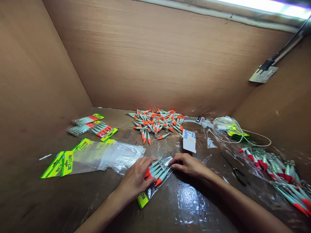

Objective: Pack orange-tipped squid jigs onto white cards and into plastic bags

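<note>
A clear plastic bag [153, 191] with a yellow-green header lies tilted in front of me. Several fishing lures [159, 171], pale bodied with orange tips, are grouped at it, hook ends pointing away; I cannot tell whether all are inside. My left hand [141, 173] is closed around the group from the left, thumb over the orange tips. At the bag's far right edge, my right hand [186, 164] pinches beside the hook end of the rightmost lure. Its fingertips hide exactly what is between them.
Loose lures [155, 123] form a pile by the back wall. Flat header bags [92, 157] lie left, below filled packs [97, 127]. A white card [189, 141], pliers [236, 173], a white cord [257, 137] and red-tipped lures [274, 168] are on the right.
</note>
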### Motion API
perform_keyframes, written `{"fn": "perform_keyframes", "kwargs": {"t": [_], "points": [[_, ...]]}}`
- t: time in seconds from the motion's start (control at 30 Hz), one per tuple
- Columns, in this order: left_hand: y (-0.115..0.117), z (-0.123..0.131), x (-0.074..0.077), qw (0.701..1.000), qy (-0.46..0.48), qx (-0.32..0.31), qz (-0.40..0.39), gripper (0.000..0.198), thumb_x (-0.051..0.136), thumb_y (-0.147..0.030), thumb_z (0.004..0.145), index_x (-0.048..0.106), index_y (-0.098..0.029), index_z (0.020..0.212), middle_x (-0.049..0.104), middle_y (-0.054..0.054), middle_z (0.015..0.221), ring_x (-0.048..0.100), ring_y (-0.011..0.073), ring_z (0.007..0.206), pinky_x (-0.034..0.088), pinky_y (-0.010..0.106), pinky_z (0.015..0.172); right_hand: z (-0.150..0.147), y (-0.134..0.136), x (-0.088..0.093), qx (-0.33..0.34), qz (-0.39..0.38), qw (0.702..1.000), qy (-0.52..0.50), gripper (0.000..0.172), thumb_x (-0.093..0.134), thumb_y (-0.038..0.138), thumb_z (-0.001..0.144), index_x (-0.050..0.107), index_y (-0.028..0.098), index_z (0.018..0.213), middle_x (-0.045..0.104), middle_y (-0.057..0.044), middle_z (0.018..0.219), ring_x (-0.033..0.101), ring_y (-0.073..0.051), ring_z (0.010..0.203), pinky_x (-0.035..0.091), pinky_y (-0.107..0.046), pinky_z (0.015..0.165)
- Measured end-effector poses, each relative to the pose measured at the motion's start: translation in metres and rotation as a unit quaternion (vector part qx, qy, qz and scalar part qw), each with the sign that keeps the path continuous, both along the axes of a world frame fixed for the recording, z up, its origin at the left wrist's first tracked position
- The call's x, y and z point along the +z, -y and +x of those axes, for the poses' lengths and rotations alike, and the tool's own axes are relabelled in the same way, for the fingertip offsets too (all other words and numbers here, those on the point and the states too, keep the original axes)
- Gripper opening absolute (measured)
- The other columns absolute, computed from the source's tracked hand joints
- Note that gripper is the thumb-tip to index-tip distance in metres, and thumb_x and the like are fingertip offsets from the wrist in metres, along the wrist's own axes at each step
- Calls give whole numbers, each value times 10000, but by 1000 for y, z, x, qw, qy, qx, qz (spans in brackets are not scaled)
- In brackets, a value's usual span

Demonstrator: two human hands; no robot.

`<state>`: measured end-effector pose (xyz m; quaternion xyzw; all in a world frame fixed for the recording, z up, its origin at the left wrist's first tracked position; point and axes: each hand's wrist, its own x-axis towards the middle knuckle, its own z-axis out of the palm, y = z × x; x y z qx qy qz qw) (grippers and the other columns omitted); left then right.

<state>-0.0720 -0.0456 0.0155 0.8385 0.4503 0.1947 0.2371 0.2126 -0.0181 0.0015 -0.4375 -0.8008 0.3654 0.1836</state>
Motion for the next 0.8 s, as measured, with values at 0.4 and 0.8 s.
{"fn": "perform_keyframes", "kwargs": {"t": [0.4,0.8], "points": [[-33,47,25,979,-173,-108,-7,393,517,-294,923,542,-287,1314,595,102,1139,654,295,960,486,365,792,-2,4,2,-5,20,1000,-6,171,634,282,907,748,214,1014,696,-36,960,642,-181,869,462,-269,797],[-32,49,21,988,-121,-88,-38,175,524,-329,930,644,-261,1038,568,51,1034,640,236,901,455,308,760,0,4,0,-4,21,999,-29,180,622,258,915,745,227,1044,717,-31,982,658,-183,901,464,-269,822]]}}
